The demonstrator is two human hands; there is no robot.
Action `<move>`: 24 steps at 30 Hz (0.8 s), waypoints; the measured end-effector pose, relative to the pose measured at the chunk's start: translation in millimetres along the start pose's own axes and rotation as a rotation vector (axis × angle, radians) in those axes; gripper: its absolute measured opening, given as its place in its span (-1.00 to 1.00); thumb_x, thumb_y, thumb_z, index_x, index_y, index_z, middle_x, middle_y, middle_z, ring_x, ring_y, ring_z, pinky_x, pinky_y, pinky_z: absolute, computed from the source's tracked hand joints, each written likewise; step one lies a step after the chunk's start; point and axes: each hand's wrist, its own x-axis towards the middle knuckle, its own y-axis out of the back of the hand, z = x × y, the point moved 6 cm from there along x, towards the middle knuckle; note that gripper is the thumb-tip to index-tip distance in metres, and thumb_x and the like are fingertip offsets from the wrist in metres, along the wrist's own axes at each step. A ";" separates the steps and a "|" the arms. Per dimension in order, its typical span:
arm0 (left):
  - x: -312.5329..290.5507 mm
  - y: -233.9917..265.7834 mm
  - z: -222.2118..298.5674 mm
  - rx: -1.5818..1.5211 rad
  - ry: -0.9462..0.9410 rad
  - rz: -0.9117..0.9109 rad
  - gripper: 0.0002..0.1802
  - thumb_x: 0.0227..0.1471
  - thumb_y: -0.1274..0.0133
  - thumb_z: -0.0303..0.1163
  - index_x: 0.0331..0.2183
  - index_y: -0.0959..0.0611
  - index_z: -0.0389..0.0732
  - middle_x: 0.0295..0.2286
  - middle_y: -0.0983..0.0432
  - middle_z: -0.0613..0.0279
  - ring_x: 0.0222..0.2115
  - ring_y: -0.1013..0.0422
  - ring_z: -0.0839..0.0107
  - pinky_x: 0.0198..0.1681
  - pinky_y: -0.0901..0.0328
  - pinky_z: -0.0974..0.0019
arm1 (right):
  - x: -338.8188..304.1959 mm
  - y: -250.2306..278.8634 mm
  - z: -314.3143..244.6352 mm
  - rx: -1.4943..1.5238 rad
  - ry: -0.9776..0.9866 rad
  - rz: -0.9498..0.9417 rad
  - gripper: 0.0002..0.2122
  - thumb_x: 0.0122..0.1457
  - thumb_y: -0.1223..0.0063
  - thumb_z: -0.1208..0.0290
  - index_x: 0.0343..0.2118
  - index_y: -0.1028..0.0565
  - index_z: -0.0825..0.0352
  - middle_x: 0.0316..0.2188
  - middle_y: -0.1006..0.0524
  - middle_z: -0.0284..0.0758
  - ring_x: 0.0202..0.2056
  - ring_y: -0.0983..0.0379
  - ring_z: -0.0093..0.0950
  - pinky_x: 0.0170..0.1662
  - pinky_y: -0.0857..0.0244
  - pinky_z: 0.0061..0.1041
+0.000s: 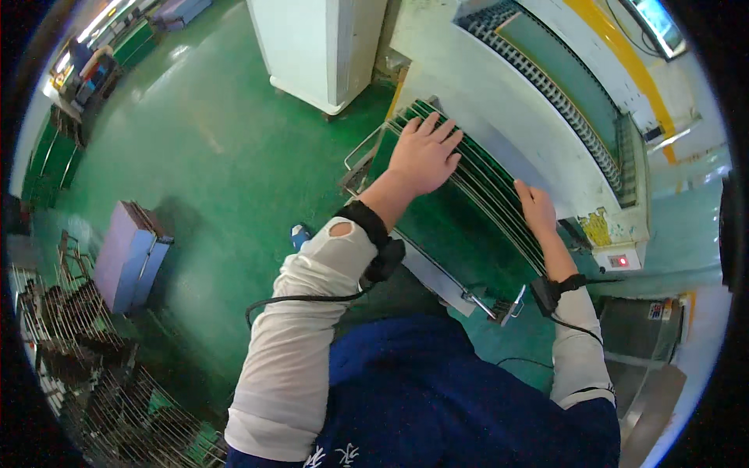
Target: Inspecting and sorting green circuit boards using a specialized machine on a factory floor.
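Several thin green panels (493,201) stand on edge, side by side, in a metal rack in front of me. My left hand (425,156) lies across their upper edges near the far end, fingers spread. My right hand (537,212) rests against the panel edges at the right, its fingers stretched toward the far end and partly hidden. Neither hand has a panel lifted out. The rack's bent metal handle (363,148) sticks out at the left, and a metal rail (437,269) runs along the near side.
A white machine with a roller conveyor (538,74) stands beyond the rack, with a lit red switch (619,260) at its corner. A white cabinet (304,54) is farther back. Purple-sided stacked panels (129,257) and wire racks (133,398) stand on the green floor (211,156) at left.
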 end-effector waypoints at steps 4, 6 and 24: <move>0.0 5.2 5.8 -0.034 0.075 -0.032 -0.51 0.17 -0.01 -0.11 0.09 -0.61 -0.06 0.16 -0.43 0.24 0.24 -0.22 0.11 0.30 -0.08 -0.11 | 1.5 -1.5 8.9 0.039 0.038 0.051 -0.33 0.31 0.12 -0.25 -0.36 -0.58 0.46 -0.41 -0.57 0.09 -0.27 -0.53 0.06 -0.19 -0.32 -0.07; -2.4 6.6 6.6 -0.045 0.109 -0.014 -0.51 0.15 -0.02 -0.10 0.07 -0.63 -0.07 0.15 -0.43 0.23 0.24 -0.22 0.12 0.31 -0.07 -0.11 | 1.0 -3.2 12.8 0.006 0.071 0.113 -0.36 0.32 0.07 -0.19 -0.41 -0.53 0.50 -0.46 -0.53 0.09 -0.39 -0.47 0.00 -0.26 -0.28 -0.11; -19.5 4.0 5.8 -0.134 0.163 0.097 -0.55 0.09 -0.10 -0.16 -0.01 -0.68 -0.10 0.10 -0.48 0.21 0.22 -0.24 0.11 0.30 -0.05 -0.11 | 12.6 -13.1 31.6 0.032 0.183 0.166 -0.41 0.38 0.06 -0.06 -0.51 -0.44 0.51 -0.60 -0.36 -0.03 -0.50 -0.23 -0.24 -0.36 -0.12 -0.15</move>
